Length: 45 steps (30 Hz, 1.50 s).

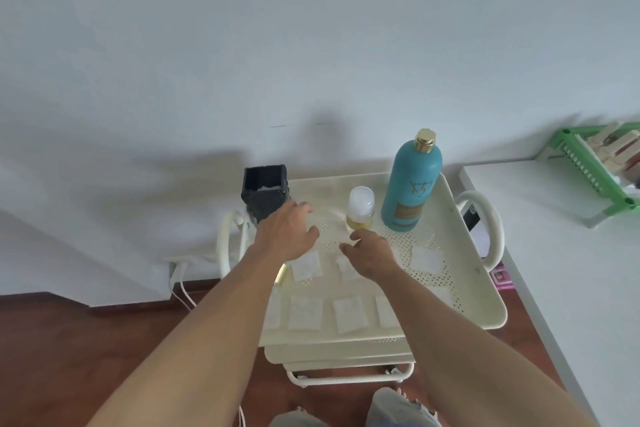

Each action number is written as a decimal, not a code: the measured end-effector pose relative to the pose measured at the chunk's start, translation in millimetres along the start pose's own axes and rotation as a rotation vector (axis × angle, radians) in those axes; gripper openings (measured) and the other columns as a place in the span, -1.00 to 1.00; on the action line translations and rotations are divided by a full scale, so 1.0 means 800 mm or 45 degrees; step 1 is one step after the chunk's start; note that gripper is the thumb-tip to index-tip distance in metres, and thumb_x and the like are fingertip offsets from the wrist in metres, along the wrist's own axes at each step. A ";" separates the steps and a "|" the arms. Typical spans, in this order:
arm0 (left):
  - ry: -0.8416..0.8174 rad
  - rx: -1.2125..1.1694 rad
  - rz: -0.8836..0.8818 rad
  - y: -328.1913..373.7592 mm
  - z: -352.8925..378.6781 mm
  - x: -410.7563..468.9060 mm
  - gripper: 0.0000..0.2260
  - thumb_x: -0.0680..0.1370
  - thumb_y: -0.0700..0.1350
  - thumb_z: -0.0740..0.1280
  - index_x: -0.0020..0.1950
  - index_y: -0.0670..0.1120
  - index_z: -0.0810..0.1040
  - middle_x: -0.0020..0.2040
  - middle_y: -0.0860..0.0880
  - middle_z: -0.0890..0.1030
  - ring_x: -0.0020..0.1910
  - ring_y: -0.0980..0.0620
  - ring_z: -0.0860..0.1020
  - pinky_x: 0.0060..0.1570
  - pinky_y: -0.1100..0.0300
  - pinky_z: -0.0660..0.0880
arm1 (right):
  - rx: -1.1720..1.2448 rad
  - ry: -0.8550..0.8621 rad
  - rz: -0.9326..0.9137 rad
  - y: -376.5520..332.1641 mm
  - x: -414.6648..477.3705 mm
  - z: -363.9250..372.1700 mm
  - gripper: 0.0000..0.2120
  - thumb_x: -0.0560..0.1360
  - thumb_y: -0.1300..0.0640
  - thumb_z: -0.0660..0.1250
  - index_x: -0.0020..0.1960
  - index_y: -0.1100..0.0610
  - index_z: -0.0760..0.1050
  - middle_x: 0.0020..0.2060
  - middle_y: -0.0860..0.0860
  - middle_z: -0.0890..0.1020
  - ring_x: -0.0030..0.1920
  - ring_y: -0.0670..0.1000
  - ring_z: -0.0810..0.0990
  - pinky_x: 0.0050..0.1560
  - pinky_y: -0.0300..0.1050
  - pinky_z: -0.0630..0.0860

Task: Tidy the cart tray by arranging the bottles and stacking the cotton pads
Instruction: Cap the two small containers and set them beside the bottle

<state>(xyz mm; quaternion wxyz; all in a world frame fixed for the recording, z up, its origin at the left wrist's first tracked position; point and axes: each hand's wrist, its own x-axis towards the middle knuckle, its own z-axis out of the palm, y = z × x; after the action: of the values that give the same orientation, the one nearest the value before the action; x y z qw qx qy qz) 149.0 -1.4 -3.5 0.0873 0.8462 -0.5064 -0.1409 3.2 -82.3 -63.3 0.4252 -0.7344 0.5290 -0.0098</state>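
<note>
A cream perforated cart tray (460, 274) holds a tall teal bottle (412, 184) with a gold cap at the back right, and a small bottle (361, 208) with yellow liquid and a white cap beside it. A black square container (266, 192) stands at the back left corner. Several white square cotton pads lie flat and scattered, among them one cotton pad (306, 265) near the left and another cotton pad (426, 258) at the right. My left hand (289, 234) hovers open over the tray's left, in front of the black container. My right hand (372, 251) is open just in front of the small bottle.
A gold-coloured object (282, 276) peeks from under my left forearm. A white table (561, 246) stands to the right with a green rack (595, 163) on it. White cables (183, 291) run down the wall at the left. The cart's curved handles (488, 218) flank the tray.
</note>
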 end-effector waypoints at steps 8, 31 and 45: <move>-0.046 0.134 -0.175 -0.049 0.007 -0.066 -0.53 0.47 0.06 0.27 0.35 -0.02 0.31 0.23 -0.05 0.46 0.09 -0.12 0.54 -0.08 0.06 0.44 | -0.003 -0.095 -0.141 -0.037 -0.023 0.046 -0.61 0.53 -0.06 0.27 0.32 0.01 0.41 0.16 0.09 0.61 0.16 0.12 0.52 0.09 -0.08 0.43; -0.188 0.521 -0.309 -0.050 0.038 -0.109 -0.34 0.46 -0.14 0.38 0.44 -0.13 0.09 0.02 -0.09 0.60 -0.04 -0.12 0.61 -0.26 0.10 0.39 | -0.099 -0.180 -0.308 -0.077 -0.028 0.101 -0.56 0.58 0.08 0.19 0.45 0.02 0.29 0.37 0.10 0.42 0.32 0.13 0.43 0.30 -0.02 0.34; -0.222 0.478 -0.408 -0.041 0.017 -0.082 -0.51 0.43 -0.15 0.42 0.28 -0.17 0.31 0.11 -0.10 0.53 0.07 -0.10 0.57 -0.15 0.12 0.43 | 0.116 -0.146 -0.151 -0.061 -0.016 0.077 -0.70 0.55 0.19 0.18 0.27 0.08 0.42 0.17 0.14 0.57 0.14 0.16 0.52 0.11 0.00 0.50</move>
<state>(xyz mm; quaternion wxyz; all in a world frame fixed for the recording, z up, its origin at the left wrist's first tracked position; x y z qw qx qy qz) 142.1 72.0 -16.2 -0.1387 0.9017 -0.3888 -0.1288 63.4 -30.4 -66.0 0.4863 -0.7437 0.4583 -0.0172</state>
